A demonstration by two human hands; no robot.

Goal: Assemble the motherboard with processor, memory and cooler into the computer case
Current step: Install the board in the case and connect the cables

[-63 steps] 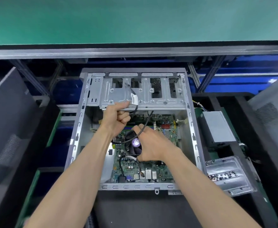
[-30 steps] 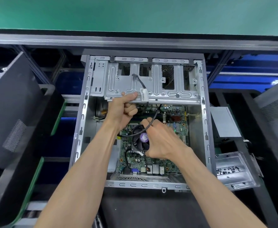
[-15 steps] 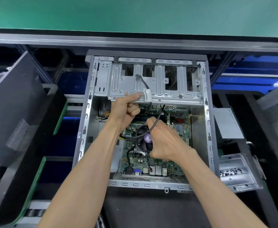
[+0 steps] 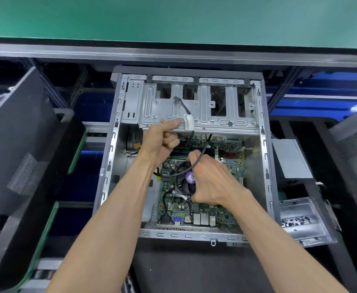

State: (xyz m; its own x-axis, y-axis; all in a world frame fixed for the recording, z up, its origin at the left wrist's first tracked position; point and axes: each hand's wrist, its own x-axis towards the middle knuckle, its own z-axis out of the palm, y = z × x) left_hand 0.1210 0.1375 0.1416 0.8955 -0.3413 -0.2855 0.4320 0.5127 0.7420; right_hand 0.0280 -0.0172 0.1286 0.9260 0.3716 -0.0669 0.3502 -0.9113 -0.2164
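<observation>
Left hand grips drive cage; right hand pinches black cable over motherboard.

Both hands curled — left higher, right lower

Place: computer assembly workshop; factory line
Bench: green-matted worktop edged by a grey aluminium rail
Stock: dark grey steel side panels; blue plastic bins; clear plastic screw tray
</observation>
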